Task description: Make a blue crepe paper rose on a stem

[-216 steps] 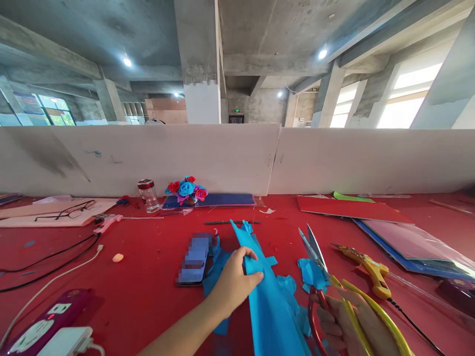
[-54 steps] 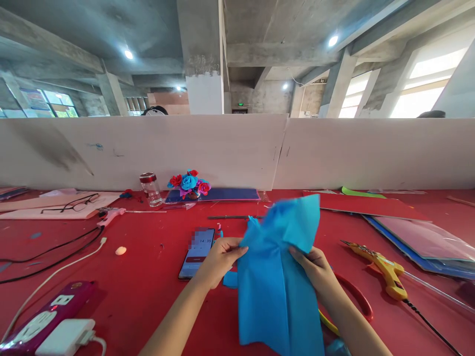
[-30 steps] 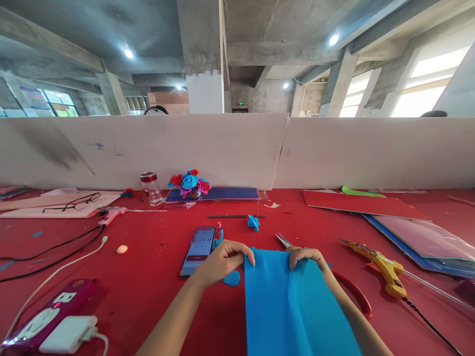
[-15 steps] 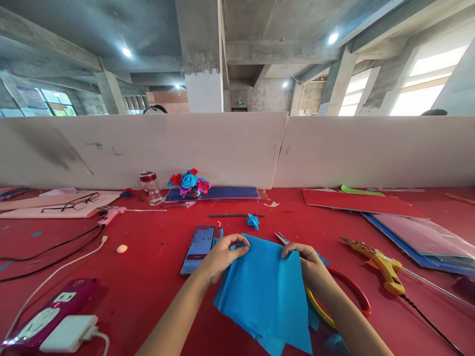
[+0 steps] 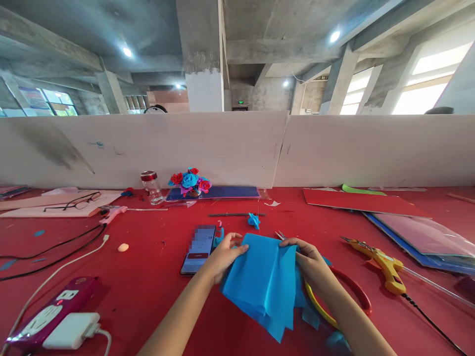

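Between my two hands hangs blue crepe-like paper (image 5: 260,282), in several loose layers with a crease down its middle. My left hand (image 5: 228,254) is closed on its upper left corner, thumb in front. At the upper right corner, my right hand (image 5: 302,254) pinches the paper, its fingers partly behind the sheet. Scissors with red and yellow handles (image 5: 358,289) lie partly under my right forearm, tips showing beyond the paper. Blue scraps (image 5: 310,316) rest beside them. A small blue paper flower (image 5: 254,220) lies beyond my hands near a thin dark stick (image 5: 222,215).
Left of my hands lies a phone (image 5: 198,252). A purple power strip (image 5: 52,309) with a white charger is at the near left. A yellow glue gun (image 5: 382,264) lies right, by stacked sheets (image 5: 419,240). Paper flowers (image 5: 190,182) and a glass bottle (image 5: 151,188) stand at the back.
The lower edge of the blue paper has swung up and the sheet looks more gathered, its right side folded inward. Both hands still hold the upper corners, the right slightly higher.
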The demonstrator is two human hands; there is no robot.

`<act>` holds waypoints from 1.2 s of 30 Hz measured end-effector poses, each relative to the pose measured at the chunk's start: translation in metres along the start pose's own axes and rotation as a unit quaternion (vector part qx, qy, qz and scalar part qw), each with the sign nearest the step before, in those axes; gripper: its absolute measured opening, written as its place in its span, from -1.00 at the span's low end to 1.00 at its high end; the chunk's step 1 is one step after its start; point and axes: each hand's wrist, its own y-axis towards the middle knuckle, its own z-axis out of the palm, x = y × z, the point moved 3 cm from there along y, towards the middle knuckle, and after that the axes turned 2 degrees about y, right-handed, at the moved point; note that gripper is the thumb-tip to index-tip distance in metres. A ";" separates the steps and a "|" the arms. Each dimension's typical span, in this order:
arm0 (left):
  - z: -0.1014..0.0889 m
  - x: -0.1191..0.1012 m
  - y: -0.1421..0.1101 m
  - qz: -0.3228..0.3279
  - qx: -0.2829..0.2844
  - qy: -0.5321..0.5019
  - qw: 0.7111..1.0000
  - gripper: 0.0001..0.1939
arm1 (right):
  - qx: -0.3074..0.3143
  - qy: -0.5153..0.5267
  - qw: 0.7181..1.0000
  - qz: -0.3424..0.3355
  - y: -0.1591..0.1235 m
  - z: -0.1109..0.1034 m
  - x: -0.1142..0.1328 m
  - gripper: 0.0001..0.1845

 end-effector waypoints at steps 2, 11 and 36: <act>-0.002 0.003 0.002 0.010 -0.033 0.037 0.999 -0.58 | -0.005 0.007 1.000 0.008 -0.001 0.001 0.000 -0.83; -0.001 0.000 -0.001 -0.029 -0.019 0.038 0.999 -0.55 | -0.013 0.020 1.000 -0.005 0.002 -0.006 0.000 -0.77; -0.004 -0.059 -0.044 0.265 0.083 0.261 0.925 -0.84 | 0.076 -0.332 0.891 -0.301 -0.030 0.000 0.058 -0.80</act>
